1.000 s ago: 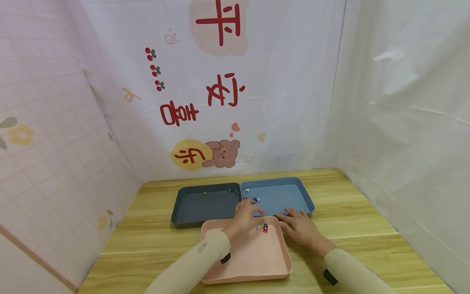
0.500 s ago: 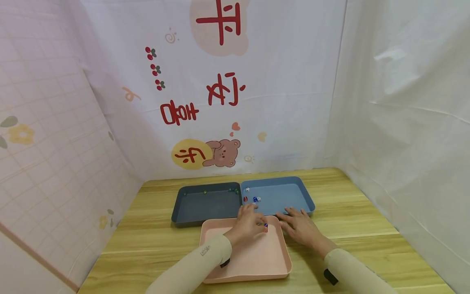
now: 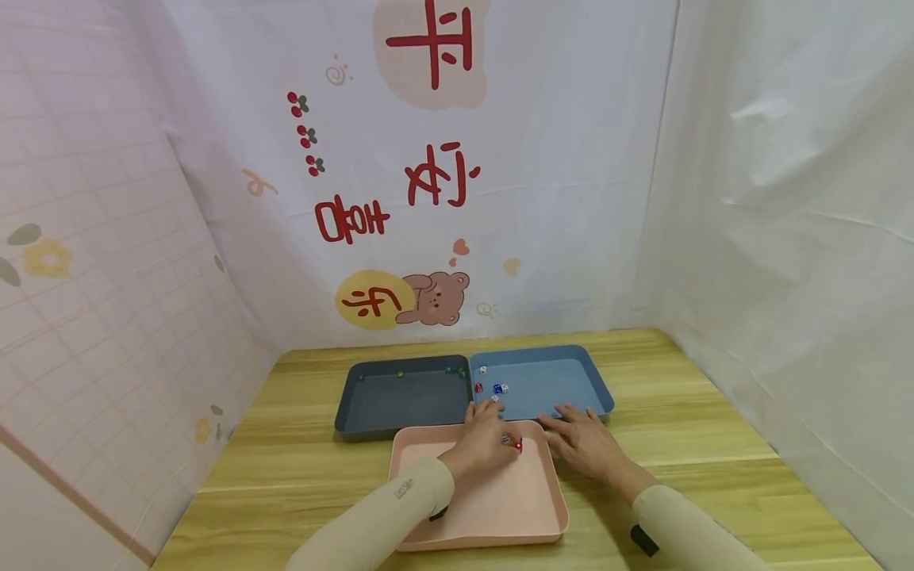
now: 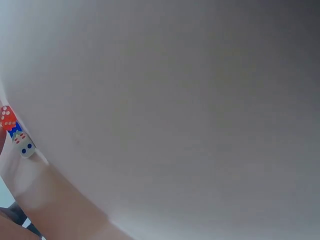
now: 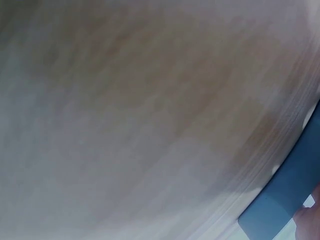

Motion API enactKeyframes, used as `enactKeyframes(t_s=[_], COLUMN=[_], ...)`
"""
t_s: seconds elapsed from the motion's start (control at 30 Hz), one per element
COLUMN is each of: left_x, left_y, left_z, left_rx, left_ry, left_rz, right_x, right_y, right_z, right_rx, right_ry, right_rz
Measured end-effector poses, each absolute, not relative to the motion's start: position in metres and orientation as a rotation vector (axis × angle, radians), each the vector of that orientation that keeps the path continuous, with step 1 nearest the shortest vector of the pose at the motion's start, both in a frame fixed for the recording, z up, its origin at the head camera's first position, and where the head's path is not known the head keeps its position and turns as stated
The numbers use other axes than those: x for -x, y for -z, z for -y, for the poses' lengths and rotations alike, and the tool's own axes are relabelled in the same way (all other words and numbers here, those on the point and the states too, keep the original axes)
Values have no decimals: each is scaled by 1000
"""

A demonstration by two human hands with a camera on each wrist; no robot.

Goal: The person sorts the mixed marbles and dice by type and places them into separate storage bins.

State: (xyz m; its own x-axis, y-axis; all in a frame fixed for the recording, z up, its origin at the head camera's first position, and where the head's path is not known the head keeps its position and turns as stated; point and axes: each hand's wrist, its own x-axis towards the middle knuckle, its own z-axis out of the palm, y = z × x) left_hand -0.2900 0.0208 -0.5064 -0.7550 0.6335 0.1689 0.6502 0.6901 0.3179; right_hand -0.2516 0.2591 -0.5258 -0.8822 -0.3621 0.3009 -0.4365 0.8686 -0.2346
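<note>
My left hand (image 3: 484, 442) reaches over the far right part of the pink tray (image 3: 514, 515), fingers bent around a few dice. A red die (image 3: 519, 446) shows right at its fingertips, with another die (image 3: 505, 439) between thumb and fingers. In the left wrist view a red die (image 4: 8, 119), a blue die (image 4: 16, 129) and a white die (image 4: 23, 146) sit in a row, a fingertip at the left edge close beside them. I cannot tell whether the hand pinches one. My right hand (image 3: 589, 444), fingers spread and relaxed, lies beside the pink tray, fingertips at the blue tray's (image 3: 564, 377) near rim.
Beyond the pink tray stands a dark grey-green tray (image 3: 400, 400) with several small green pieces (image 3: 461, 372) inside. White dice (image 3: 482, 370), a blue die (image 3: 497, 388) and a red die (image 3: 478, 388) lie in the blue tray's left part. Wooden table (image 3: 286, 476) surrounds the trays; white cloth (image 3: 571, 198) hangs behind.
My left hand has come down and right from the blue tray's near edge onto the dice in the pink tray, its fingers closing in around them. The right hand has stayed put.
</note>
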Motion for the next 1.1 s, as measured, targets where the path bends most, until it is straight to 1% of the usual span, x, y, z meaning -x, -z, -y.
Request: enactKeyframes(t_s=[0.83, 1.1], left_x=[291, 290], left_y=[506, 499], left_z=[-23, -22], left_rx=[1065, 1056], left_ry=[540, 678], left_rz=[2910, 2897], right_x=[250, 250], right_y=[525, 526], right_z=[-258, -258], right_rx=[-594, -594], right_ry=[-428, -439], right_rz=[2810, 2802])
